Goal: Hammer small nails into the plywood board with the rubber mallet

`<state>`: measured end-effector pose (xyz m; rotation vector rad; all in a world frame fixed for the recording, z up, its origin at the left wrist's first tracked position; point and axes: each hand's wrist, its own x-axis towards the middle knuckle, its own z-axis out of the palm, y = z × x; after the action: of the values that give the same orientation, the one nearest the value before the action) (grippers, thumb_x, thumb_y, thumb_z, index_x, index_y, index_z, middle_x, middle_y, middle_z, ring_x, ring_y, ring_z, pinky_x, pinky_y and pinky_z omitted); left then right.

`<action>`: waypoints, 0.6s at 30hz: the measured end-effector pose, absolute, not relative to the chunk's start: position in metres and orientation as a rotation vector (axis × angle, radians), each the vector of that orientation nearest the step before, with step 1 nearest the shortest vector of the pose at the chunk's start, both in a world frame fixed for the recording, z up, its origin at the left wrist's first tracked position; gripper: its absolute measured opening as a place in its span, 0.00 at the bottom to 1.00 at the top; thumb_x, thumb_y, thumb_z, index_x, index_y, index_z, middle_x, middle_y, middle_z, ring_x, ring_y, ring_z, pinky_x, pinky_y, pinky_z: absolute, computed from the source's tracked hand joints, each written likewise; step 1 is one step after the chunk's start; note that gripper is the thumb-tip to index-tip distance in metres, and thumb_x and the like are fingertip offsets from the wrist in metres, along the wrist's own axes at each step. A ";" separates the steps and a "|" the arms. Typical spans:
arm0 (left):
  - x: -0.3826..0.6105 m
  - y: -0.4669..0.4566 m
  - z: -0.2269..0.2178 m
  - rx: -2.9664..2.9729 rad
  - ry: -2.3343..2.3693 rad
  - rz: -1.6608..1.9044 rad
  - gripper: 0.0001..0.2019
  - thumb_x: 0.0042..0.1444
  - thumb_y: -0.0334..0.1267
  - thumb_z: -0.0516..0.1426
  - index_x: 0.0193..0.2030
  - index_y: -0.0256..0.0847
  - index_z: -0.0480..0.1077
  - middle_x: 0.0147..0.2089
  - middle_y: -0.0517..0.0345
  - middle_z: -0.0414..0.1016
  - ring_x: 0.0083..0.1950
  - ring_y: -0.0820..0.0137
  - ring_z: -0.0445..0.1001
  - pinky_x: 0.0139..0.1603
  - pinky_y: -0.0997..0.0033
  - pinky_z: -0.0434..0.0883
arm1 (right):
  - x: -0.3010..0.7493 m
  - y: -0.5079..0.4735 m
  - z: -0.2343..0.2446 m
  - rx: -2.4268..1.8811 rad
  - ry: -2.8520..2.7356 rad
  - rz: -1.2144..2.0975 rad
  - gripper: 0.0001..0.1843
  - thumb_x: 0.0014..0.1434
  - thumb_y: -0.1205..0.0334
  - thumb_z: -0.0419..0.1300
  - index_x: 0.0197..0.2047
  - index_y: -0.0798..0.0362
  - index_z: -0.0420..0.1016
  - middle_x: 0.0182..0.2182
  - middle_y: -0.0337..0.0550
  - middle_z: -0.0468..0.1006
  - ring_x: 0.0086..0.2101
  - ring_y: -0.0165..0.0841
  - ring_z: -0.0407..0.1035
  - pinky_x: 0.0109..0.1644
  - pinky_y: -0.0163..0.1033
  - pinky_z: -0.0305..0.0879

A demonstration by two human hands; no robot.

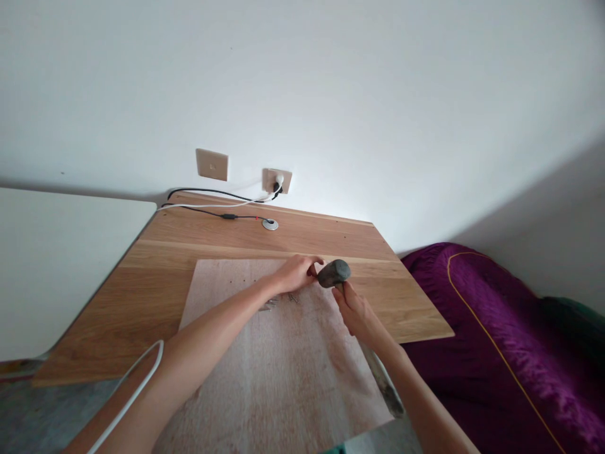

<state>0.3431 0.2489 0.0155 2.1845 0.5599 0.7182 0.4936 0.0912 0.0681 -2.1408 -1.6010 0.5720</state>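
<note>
One mallet (pixel 334 273): gripped in the closed right hand (pixel 354 309), head just beside the left hand (pixel 297 273).
Left hand: fingers curled; cannot tell whether they pinch anything.
Board (pixel 265 378): beneath both hands, on the tabletop (pixel 401 302).
Nails (pixel 271 303): on the board, near the left wrist.

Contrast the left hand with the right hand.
The right hand grips the mallet just below its head; the left hand curls near the far right corner of the board, its grip unclear. The left hand is farther forward than the right hand. Both are bare.
</note>
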 end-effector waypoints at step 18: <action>0.343 0.249 0.020 2.219 0.510 0.676 0.19 0.53 0.24 0.63 0.52 0.40 0.77 0.38 0.57 0.83 0.39 0.65 0.80 0.42 0.72 0.71 | 0.491 0.094 0.117 -2.091 -1.575 0.422 0.14 0.70 0.47 0.49 0.41 0.47 0.68 0.24 0.39 0.75 0.22 0.36 0.71 0.25 0.36 0.59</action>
<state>0.3428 0.2488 0.0195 2.2192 0.5104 0.6763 0.4911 0.0939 0.1173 -2.0915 -1.5753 0.4216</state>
